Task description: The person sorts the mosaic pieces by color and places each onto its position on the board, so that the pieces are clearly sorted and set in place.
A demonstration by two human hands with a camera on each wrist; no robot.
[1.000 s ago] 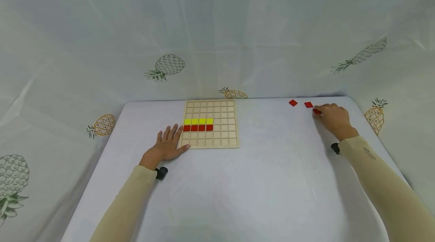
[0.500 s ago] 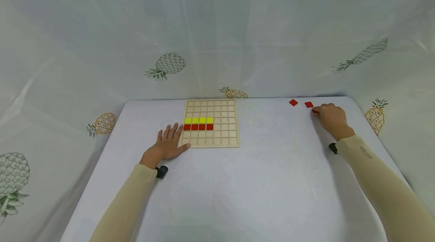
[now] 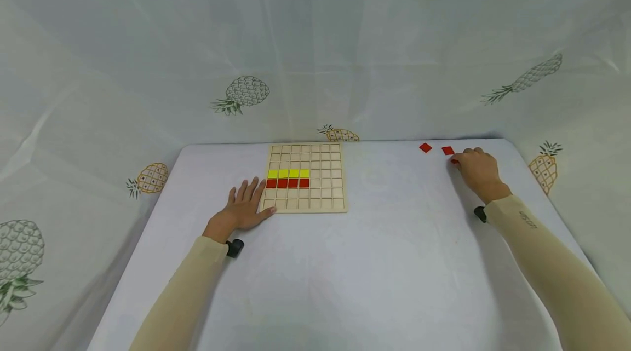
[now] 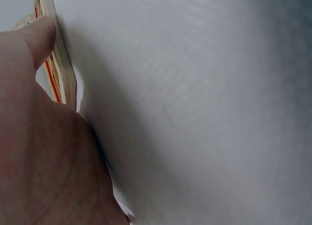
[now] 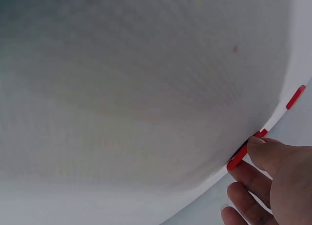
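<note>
A light wooden grid board [image 3: 327, 192] lies at the table's back, left of centre. A row of yellow square tiles [image 3: 288, 173] and, just in front of it, a row of red tiles [image 3: 288, 183] fill some of its cells. My left hand [image 3: 241, 211] rests flat with fingers spread, its thumb on the board's front edge and fingertips at its left edge. At the back right, my right hand [image 3: 477, 169] pinches a red square tile [image 5: 239, 156] between thumb and fingers; the hand partly hides it in the head view.
Two more red tiles lie left of my right hand: a nearer one [image 3: 447, 150] and a farther one [image 3: 425, 147]. A pale curtain [image 3: 394, 66] printed with pineapples hangs behind the white table [image 3: 374, 274].
My right hand has shifted slightly left with the red tile between its fingers. The left hand and the board stay in place.
</note>
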